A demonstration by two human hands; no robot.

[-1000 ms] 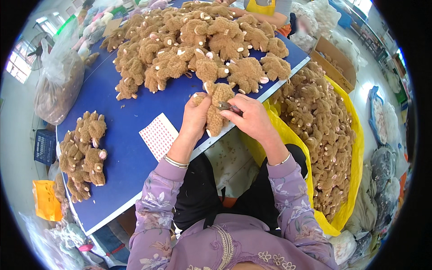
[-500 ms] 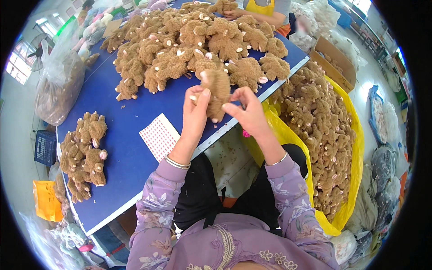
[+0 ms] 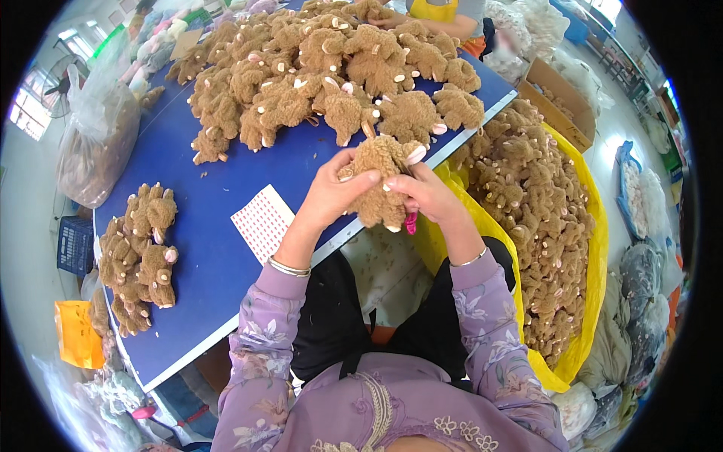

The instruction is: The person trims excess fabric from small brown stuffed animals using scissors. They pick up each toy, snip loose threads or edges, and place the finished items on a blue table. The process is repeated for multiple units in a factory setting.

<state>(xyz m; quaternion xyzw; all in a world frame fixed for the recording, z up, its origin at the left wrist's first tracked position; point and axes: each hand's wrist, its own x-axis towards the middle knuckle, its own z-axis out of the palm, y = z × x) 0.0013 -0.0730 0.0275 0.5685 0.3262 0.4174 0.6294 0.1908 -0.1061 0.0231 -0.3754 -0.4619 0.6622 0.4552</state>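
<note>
A small brown plush toy [image 3: 379, 162] with pale ears and paws is held over the table's near edge. My left hand [image 3: 336, 187] grips it from the left side, thumb pressed on the fur. On its other side, my right hand [image 3: 431, 197] pinches the fur near the middle with thumb and fingers. A small bright pink object [image 3: 410, 221] shows just under my right fingers; its kind is unclear. Left of my hands, a white sheet of small red marks [image 3: 263, 223] lies on the blue table [image 3: 218, 264].
Many similar plush toys [image 3: 301, 83] cover the table's far part, with a smaller group [image 3: 139, 260] at left. A yellow bag [image 3: 590, 248] full of them stands at right beside a cardboard box [image 3: 561, 102]. Across the table is another person in a yellow apron [image 3: 433, 10].
The plush toy has turned from a narrow side to its broad, fluffy side and come slightly nearer. Both hands have closed in on it, the right one now pinching its middle.
</note>
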